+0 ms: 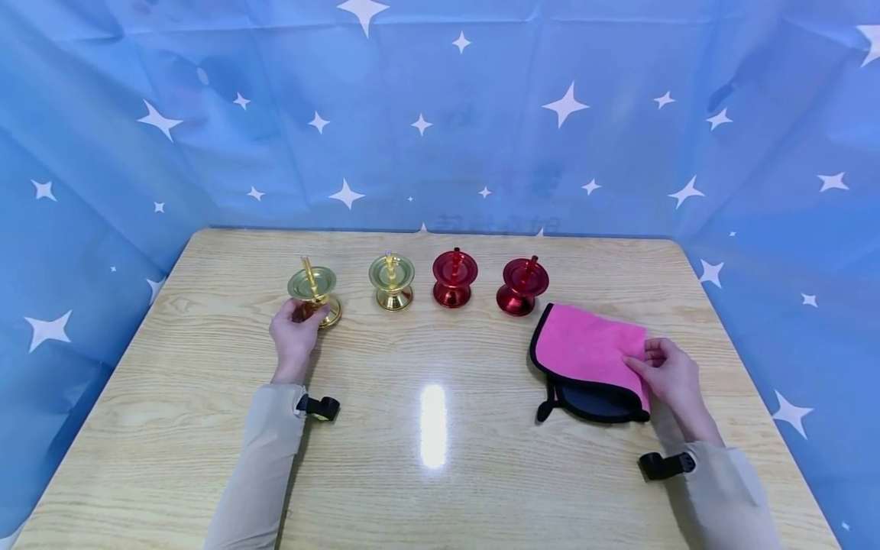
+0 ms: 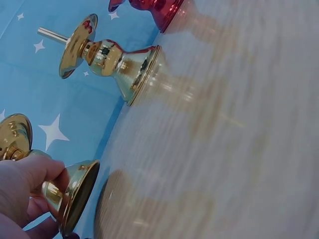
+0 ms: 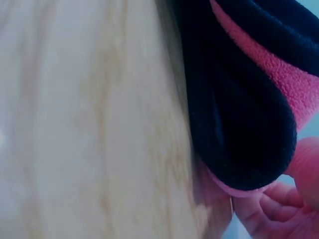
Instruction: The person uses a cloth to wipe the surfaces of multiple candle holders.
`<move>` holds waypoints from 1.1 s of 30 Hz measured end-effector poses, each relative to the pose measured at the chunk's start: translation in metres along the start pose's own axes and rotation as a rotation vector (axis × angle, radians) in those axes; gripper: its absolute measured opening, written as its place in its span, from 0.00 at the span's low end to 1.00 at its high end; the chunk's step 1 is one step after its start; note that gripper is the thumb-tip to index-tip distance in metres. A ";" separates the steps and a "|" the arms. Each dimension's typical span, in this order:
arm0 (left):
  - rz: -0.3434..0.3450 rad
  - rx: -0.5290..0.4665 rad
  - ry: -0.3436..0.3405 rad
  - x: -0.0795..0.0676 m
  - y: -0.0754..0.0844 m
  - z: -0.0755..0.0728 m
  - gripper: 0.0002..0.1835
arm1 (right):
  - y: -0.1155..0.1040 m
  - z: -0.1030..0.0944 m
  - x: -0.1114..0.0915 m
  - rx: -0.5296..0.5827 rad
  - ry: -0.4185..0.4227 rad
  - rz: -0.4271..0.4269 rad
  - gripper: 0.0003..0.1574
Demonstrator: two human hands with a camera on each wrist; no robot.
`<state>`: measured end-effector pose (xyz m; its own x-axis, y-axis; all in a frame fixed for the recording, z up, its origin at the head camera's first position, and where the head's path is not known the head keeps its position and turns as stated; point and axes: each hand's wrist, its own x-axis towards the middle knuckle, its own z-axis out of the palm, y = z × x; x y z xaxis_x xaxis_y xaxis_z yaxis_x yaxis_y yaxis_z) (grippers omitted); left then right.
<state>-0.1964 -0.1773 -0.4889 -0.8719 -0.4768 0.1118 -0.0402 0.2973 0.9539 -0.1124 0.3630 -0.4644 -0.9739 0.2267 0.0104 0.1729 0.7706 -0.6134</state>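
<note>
My left hand [image 1: 294, 340] grips a gold candle holder [image 1: 321, 284] around its stem, below the dish, at the left of the table. The holder leans, and in the left wrist view its flared base [image 2: 82, 191] is raised off the wood. My right hand [image 1: 675, 376] pinches the right edge of a folded pink cloth [image 1: 587, 344] with black edging. In the right wrist view the fold's black border [image 3: 249, 164] curls beside the thumb and fingers. A dark flap with a small loop shows under the cloth's front edge.
A second gold candle holder [image 1: 393, 283] stands upright right of the held one. Beyond it are two red candle holders, one [image 1: 454, 281] at centre and one [image 1: 520, 288] just behind the cloth. A blue star-patterned curtain [image 1: 440, 168] hangs around the wooden table [image 1: 371, 428].
</note>
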 end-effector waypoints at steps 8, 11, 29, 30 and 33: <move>-0.026 0.045 -0.005 0.002 -0.002 -0.001 0.13 | -0.001 -0.001 -0.001 0.021 0.028 -0.027 0.22; -0.040 0.041 -0.011 0.002 -0.002 -0.002 0.13 | -0.001 -0.001 -0.002 0.028 0.022 -0.031 0.22; -0.084 0.103 -0.078 0.001 0.002 -0.004 0.21 | -0.003 -0.001 -0.001 0.018 0.002 -0.010 0.26; -0.084 0.115 -0.096 0.000 0.003 -0.005 0.22 | -0.002 -0.002 -0.001 0.022 -0.011 0.000 0.27; -0.072 0.180 -0.153 -0.004 0.009 -0.011 0.24 | -0.003 -0.007 -0.003 0.039 -0.058 0.033 0.33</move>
<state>-0.1877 -0.1820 -0.4779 -0.9268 -0.3755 -0.0111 -0.1793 0.4160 0.8915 -0.1085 0.3643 -0.4568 -0.9749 0.2158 -0.0548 0.1998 0.7393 -0.6430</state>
